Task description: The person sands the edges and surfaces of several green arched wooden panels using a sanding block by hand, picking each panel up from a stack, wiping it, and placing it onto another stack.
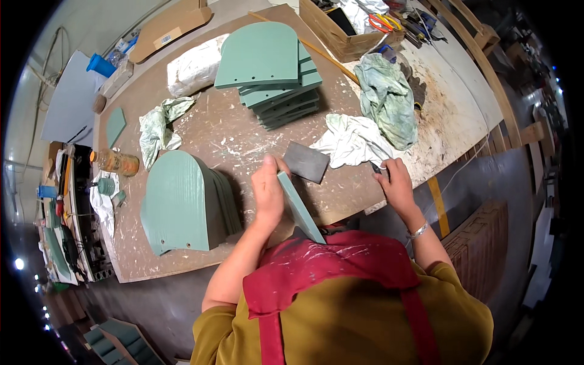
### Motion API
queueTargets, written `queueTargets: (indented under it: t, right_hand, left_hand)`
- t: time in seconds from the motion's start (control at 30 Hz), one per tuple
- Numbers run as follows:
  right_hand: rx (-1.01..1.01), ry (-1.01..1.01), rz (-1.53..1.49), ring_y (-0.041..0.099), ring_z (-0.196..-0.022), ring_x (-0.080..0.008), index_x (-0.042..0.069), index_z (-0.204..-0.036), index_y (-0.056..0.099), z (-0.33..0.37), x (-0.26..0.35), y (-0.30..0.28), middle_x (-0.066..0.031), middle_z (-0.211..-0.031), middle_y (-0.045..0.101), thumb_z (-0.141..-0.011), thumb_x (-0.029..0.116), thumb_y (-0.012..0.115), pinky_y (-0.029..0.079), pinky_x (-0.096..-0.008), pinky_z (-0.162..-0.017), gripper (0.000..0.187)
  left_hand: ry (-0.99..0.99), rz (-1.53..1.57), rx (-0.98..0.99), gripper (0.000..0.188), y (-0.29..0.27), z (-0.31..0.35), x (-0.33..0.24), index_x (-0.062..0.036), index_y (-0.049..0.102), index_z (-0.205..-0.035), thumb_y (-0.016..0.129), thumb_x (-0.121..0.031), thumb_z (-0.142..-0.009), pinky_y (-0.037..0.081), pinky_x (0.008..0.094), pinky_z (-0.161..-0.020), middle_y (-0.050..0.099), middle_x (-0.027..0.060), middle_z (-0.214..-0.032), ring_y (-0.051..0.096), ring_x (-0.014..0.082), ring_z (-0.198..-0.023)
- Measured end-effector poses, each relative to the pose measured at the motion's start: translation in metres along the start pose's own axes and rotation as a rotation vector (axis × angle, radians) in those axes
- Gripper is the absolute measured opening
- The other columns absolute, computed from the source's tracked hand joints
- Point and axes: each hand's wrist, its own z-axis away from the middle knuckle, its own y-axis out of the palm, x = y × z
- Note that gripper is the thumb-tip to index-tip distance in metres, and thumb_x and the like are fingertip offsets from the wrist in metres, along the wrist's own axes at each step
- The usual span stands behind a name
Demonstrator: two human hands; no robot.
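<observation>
My left hand (268,190) grips a green arch-topped board (300,207) stood on edge against the workbench, its lower end resting near my red apron. My right hand (395,182) is at the bench edge, fingers closed on a small dark object beside a white rag (353,141). A grey sanding sheet (306,160) lies flat between my two hands. A stack of green arch-topped boards (182,204) lies just left of my left hand.
A second stack of green boards (274,76) sits at the back centre. A green-stained cloth (386,100), a crumpled rag (159,125), a white bag (194,67), a cardboard box of tools (347,27) and a jar (115,162) surround the work area.
</observation>
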Motion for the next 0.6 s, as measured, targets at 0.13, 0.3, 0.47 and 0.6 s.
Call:
queueTargets:
  t: [0.13, 0.3, 0.47, 0.6]
  right_hand:
    - [0.073, 0.085, -0.171, 0.056, -0.091, -0.0338, 0.003, -0.094, 0.060, 0.007, -0.022, -0.008, -0.0142, -0.093, 0.054, -0.081, 0.006, 0.071, 0.046, -0.0398, -0.079, 0.018]
    - [0.024, 0.338, -0.195, 0.057, -0.088, -0.0253, 0.005, -0.108, 0.051, 0.012, -0.032, -0.008, -0.0123, -0.097, 0.056, -0.078, 0.018, 0.080, 0.047, -0.0370, -0.078, 0.044]
    - [0.174, 0.377, -0.314, 0.053, -0.071, -0.0152, 0.003, -0.097, 0.055, -0.007, -0.060, -0.006, -0.0054, -0.075, 0.056, -0.079, 0.018, 0.080, 0.046, -0.0310, -0.066, 0.034]
    - [0.355, 0.363, -0.246, 0.050, -0.064, -0.0123, 0.000, -0.081, 0.056, -0.018, -0.065, -0.040, -0.0048, -0.067, 0.055, -0.079, 0.009, 0.077, 0.044, -0.0320, -0.060, 0.024]
  left_hand:
    - [-0.038, 0.116, -0.049, 0.058, -0.006, 0.006, -0.002, -0.0046, 0.050, -0.064, 0.029, -0.033, -0.110, 0.037, 0.0275, -0.052, 0.050, 0.0029, -0.058, 0.044, 0.0116, -0.053]
    - [-0.018, 0.131, -0.014, 0.058, -0.001, 0.009, -0.009, -0.0057, 0.047, -0.063, 0.027, -0.034, -0.110, 0.034, 0.0280, -0.052, 0.047, 0.0046, -0.058, 0.041, 0.0124, -0.052]
    - [-0.043, 0.076, 0.037, 0.062, 0.003, 0.009, -0.008, -0.0033, 0.052, -0.062, 0.027, -0.034, -0.110, 0.034, 0.0284, -0.053, 0.047, 0.0019, -0.056, 0.041, 0.0112, -0.053]
    - [-0.046, 0.068, 0.044, 0.062, -0.003, 0.008, -0.006, -0.0033, 0.054, -0.063, 0.029, -0.036, -0.109, 0.036, 0.0282, -0.055, 0.049, 0.0017, -0.057, 0.043, 0.0114, -0.054]
